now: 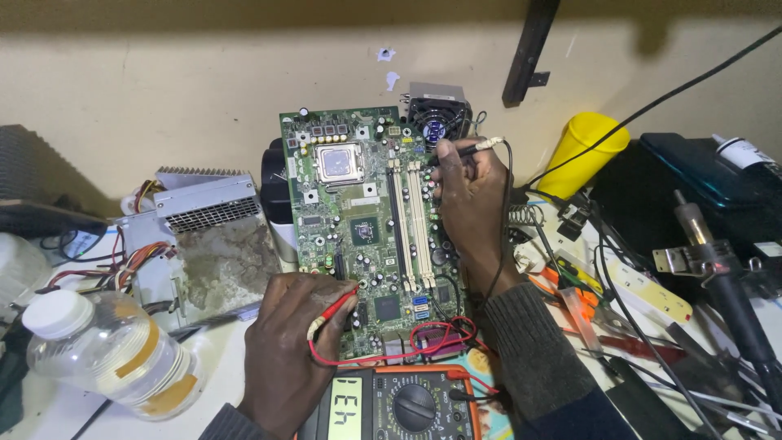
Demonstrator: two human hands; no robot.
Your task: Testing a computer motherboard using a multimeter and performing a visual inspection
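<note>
- Head view: our left hand pinches the red probe on the motherboard's lower edge; our right hand grips the black probe near its top-right corner.
- Step, we judge: probing, multimeter on the worktop below.
- Next move calls for steady tips and reading the display.

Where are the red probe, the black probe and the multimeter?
red probe (336, 309), head view, on its red shaft.
black probe (466, 150), head view, on its black handle.
multimeter (414, 405), head view, on its round dial.

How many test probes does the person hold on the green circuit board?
2: a red probe in the left hand at the board's lower left, a black probe in the right hand at its upper right.
</note>
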